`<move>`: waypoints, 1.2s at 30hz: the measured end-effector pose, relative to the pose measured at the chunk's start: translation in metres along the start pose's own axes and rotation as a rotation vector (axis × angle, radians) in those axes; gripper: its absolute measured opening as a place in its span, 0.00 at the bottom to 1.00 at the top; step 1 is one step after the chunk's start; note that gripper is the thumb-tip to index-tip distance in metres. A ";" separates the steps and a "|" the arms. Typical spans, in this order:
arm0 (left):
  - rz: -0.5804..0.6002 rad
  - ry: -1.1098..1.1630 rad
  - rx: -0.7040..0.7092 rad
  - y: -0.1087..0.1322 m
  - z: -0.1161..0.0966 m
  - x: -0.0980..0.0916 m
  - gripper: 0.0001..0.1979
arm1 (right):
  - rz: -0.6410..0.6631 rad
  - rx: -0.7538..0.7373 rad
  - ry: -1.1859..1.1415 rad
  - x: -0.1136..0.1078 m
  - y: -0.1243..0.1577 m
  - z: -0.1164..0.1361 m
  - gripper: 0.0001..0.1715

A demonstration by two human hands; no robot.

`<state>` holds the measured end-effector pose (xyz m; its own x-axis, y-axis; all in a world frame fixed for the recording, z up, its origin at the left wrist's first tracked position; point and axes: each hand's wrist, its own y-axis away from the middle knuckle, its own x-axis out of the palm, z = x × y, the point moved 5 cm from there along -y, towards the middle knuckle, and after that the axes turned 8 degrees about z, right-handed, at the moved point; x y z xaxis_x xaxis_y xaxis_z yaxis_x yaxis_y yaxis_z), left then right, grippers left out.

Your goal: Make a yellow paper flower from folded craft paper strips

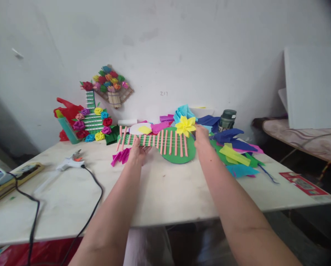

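A green guitar-shaped board (176,157) with pink strips and pale lines across it is held above the white table. My left hand (139,149) grips its narrow neck, thumb in front and fingers partly under the edge. At the upper right of its round body, my right hand (201,133) is closed beside a yellow paper flower (185,126). The flower lies against the board's top edge; the right fingertips are hidden behind it, so whether they pinch the flower or the board is unclear. A crumpled magenta paper strip (120,157) lies below the neck.
A glue gun (71,162) with a black cord and a power strip (18,179) lie at left. Behind stand a flower-covered guitar (92,120) and a teal bottle (68,128). Coloured paper (234,153) and a dark jar (227,120) are at right.
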<state>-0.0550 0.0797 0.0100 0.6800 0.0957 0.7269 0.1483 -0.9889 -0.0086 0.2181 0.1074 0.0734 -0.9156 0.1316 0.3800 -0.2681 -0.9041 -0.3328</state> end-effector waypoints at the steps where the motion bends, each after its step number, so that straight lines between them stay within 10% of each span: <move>1: 0.017 -0.008 -0.002 0.001 0.005 0.006 0.15 | -0.037 0.003 -0.022 0.002 0.003 0.006 0.06; 8: 0.083 0.007 0.033 0.008 0.029 0.024 0.15 | 0.191 0.275 -0.068 0.057 0.027 -0.008 0.06; 20: 0.350 -0.030 0.020 0.018 0.028 0.020 0.19 | 0.480 0.294 0.101 0.187 0.057 -0.038 0.10; 36: 0.341 -0.041 0.064 0.012 0.032 0.014 0.30 | 0.565 0.289 0.153 0.198 0.040 -0.083 0.04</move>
<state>-0.0211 0.0732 -0.0021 0.7259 -0.2331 0.6470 -0.0487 -0.9558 -0.2898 0.0009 0.1305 0.0640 -0.9299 -0.3589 0.0800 0.3389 -0.9210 -0.1922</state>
